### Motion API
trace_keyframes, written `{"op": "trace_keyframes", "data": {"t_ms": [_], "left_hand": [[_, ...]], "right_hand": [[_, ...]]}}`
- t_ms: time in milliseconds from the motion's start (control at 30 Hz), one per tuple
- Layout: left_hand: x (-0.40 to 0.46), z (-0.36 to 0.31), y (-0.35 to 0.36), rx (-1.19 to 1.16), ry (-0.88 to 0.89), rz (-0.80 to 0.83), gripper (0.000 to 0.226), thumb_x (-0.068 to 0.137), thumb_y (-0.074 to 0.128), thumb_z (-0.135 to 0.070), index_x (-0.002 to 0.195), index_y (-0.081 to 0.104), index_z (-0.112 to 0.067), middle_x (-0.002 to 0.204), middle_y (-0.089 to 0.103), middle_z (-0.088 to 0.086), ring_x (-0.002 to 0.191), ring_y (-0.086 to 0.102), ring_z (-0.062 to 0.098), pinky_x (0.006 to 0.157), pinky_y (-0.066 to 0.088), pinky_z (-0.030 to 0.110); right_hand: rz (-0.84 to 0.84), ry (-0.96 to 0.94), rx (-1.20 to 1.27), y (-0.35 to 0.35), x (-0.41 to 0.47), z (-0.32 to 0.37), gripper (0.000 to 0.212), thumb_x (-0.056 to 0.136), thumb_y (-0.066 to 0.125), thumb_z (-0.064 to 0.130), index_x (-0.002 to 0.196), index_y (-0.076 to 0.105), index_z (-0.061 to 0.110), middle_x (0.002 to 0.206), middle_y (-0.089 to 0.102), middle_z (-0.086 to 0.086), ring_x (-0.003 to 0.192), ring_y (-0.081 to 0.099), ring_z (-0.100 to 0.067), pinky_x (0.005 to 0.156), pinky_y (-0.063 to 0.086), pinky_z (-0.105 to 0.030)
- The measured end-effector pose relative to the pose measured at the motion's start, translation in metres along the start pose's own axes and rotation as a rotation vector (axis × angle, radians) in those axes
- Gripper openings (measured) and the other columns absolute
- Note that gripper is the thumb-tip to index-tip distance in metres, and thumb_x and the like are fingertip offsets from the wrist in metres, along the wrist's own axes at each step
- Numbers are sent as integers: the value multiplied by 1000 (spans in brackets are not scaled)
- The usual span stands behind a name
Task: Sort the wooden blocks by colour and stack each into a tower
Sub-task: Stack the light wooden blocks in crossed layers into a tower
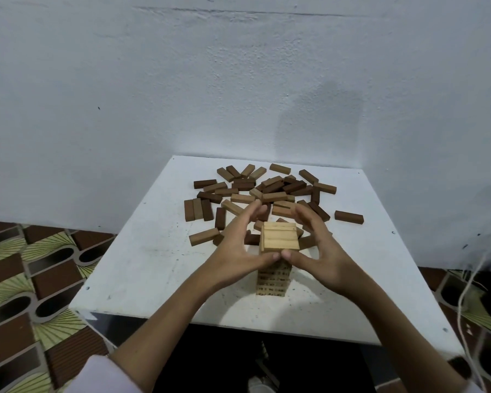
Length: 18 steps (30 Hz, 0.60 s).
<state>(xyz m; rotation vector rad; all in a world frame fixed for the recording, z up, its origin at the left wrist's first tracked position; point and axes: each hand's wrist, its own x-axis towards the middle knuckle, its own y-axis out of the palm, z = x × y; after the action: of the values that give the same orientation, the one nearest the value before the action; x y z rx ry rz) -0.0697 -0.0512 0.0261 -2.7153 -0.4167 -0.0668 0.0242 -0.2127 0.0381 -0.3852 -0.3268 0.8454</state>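
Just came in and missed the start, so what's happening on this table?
A person is building a tower of light wooden blocks near the front of the white table. The left hand and right hand cup its top layer, thumbs touching the near edge. Behind it, a loose pile of medium and dark brown blocks lies unstacked.

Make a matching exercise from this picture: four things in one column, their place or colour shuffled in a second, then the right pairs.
Things:
1. light tower
2. lone dark block
3. left hand
4. table

Descriptions:
A. white, scuffed top
B. lies alone, right of the loose pile
C. stands nearest the person, between both hands
D. thumb at the tower's top layer, beside the right hand thumb

Pairs: 1-C, 2-B, 3-D, 4-A
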Motion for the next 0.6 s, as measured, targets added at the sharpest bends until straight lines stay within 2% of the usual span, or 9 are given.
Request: {"op": "trace_keyframes", "data": {"t_ms": [33,100,133,167,267,367,467,600], "left_hand": [[-4,2,5,-53,-18,-18,97,67,74,-46,147,20,-35,145,34,-22,129,38,0,107,37,31],[-12,6,16,-155,-59,-32,97,67,73,-43,147,20,-33,146,34,-17,127,42,1,101,40,20],[-15,7,20,-192,-76,-34,95,70,73,-36,148,19,-32,145,34,-15,126,42,0,97,40,17],[-17,7,25,-223,-87,-34,93,75,72,-28,148,16,-32,143,37,-15,123,44,-3,94,42,14],[-20,7,33,-289,-103,-25,88,87,61,-1,150,7,-30,124,47,-24,102,53,-16,78,45,8],[-20,7,36,-301,-129,-15,87,89,54,7,150,2,-27,117,47,-27,95,55,-19,76,45,8],[-19,7,37,-300,-141,-5,86,90,52,8,150,1,-26,118,43,-32,97,52,-22,78,43,7],[-18,8,37,-287,-159,10,85,91,49,8,149,-1,-29,119,41,-33,98,48,-25,80,42,5]], "right_hand": [[-16,17,86,6,-3,0,73,78,66,39,135,21,43,136,34,22,125,34,9,91,32,1],[-47,45,196,20,-9,-7,74,80,68,44,137,21,45,135,37,22,126,36,9,103,36,-16],[-65,55,239,26,-10,-10,76,78,66,42,139,20,45,136,38,20,126,38,6,106,38,-26],[-80,69,284,31,-11,-11,76,77,63,38,138,19,46,134,40,20,123,41,6,104,41,-28],[-104,93,389,40,-12,-10,74,86,58,20,141,13,42,126,38,29,112,46,14,92,46,-16],[-109,128,433,43,-12,-12,74,94,46,2,149,5,29,140,37,14,117,44,6,84,43,-5],[-113,130,447,45,-10,-14,73,95,43,1,149,3,29,149,30,4,127,39,-6,86,42,-4],[-115,138,471,48,-8,-16,71,96,41,3,149,3,31,150,28,1,132,36,-10,85,43,-5]]}}
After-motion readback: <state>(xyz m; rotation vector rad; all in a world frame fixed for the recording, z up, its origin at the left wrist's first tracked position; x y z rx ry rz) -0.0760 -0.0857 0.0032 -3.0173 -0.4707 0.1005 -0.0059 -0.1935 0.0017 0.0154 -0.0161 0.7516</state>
